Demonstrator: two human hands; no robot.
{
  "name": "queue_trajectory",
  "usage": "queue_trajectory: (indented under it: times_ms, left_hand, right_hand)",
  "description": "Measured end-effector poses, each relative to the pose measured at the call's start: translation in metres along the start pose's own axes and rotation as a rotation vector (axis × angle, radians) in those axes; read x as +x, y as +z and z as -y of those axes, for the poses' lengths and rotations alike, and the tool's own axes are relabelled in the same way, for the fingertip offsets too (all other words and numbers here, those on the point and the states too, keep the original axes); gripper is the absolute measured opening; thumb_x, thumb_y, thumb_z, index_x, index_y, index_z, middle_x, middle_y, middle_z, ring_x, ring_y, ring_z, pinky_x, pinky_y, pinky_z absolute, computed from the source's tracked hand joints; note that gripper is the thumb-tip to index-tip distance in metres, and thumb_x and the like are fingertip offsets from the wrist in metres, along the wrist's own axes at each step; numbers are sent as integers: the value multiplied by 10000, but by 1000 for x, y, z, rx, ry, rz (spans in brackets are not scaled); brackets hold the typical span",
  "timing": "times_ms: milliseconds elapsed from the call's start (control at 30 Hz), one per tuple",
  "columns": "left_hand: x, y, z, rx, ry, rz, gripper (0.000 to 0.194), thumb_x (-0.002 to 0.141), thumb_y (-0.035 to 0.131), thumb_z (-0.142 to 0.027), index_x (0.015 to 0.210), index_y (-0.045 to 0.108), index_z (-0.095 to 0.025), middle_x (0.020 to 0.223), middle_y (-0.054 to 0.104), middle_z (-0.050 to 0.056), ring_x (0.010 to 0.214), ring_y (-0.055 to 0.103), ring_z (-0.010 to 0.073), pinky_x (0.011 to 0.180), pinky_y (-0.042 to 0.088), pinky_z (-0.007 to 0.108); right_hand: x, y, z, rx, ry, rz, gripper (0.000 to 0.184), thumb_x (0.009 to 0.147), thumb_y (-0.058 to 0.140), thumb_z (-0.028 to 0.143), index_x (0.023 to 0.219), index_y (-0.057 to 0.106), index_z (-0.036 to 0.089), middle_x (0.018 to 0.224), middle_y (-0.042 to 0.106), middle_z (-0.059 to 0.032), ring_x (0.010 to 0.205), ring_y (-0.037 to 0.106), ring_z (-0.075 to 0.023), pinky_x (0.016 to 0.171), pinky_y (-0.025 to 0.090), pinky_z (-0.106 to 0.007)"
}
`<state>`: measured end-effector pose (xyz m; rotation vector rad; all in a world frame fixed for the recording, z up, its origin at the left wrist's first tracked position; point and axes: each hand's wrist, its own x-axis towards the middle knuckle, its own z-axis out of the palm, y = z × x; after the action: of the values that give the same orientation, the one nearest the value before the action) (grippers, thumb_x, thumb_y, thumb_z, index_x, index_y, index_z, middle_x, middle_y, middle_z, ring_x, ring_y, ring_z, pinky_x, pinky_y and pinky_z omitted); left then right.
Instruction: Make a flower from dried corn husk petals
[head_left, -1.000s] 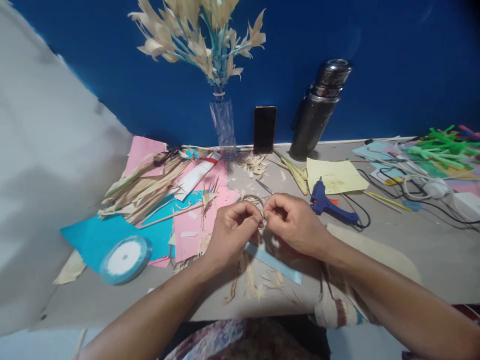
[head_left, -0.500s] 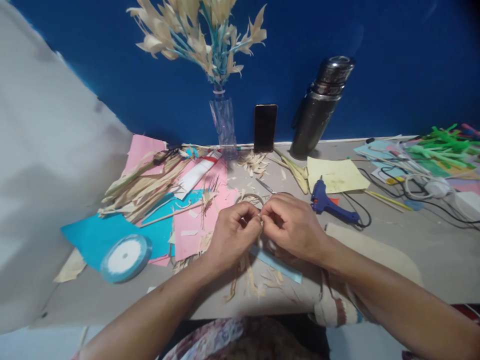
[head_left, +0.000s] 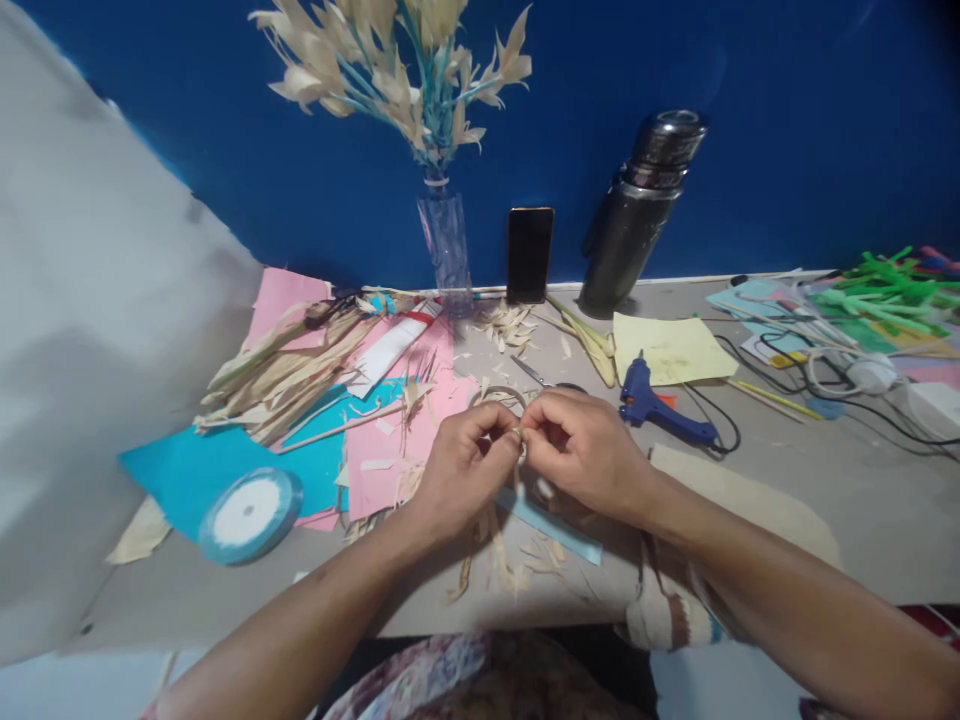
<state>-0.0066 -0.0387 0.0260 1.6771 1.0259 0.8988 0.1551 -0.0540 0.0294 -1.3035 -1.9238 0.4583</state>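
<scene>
My left hand (head_left: 469,460) and my right hand (head_left: 581,455) meet over the middle of the table, fingertips almost touching. Both are closed in a pinch on one small pale piece (head_left: 522,447), mostly hidden by the fingers; its kind cannot be made out. Just beyond the right hand lie scissors (head_left: 531,370), their handles partly covered. Below the hands are a light blue strip (head_left: 559,530) and loose dried husk scraps (head_left: 495,560). A blue glue gun (head_left: 664,410) rests to the right of my right hand.
Dried husks (head_left: 292,375) lie over pink and blue paper at left, near a ribbon spool (head_left: 251,515). Behind stand a plastic bottle (head_left: 446,245) holding husk flowers, a phone (head_left: 529,255) and a dark flask (head_left: 637,220). Cords (head_left: 817,380) and green pipe cleaners (head_left: 892,290) are at right.
The hands keep their pinch in nearly the same place, with only a slight shift of the fingers. More of the scissors' handle shows past the right hand.
</scene>
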Motion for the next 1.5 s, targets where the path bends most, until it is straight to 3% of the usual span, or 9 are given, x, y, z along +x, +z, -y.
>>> queue_trajectory:
  times_ms: [467, 1033, 1500]
  left_hand:
    - [0, 0, 1, -77, -46, 41, 171, 869, 538, -209, 714, 578, -151, 597, 533, -34, 553, 506, 93, 531, 368, 213]
    - [2, 4, -1, -178, -132, -15, 96, 777, 548, -137, 717, 623, -142, 589, 557, -31, 504, 503, 85, 488, 374, 201]
    - [4, 2, -2, -208, -172, 44, 109, 827, 586, -217, 771, 633, -137, 598, 570, -22, 496, 516, 95, 491, 410, 210]
  right_hand:
    - [-1, -1, -2, -64, -49, -36, 136, 802, 563, 123, 683, 539, 185, 673, 551, 8, 652, 486, -137, 612, 320, -266]
    - [-1, 3, 3, -45, 65, -42, 135, 780, 575, 125, 669, 529, 185, 648, 541, 16, 603, 468, -126, 571, 292, -261]
    - [-1, 2, -2, -184, -26, -62, 119, 807, 563, 132, 701, 552, 184, 682, 563, 1, 654, 497, -146, 619, 328, -277]
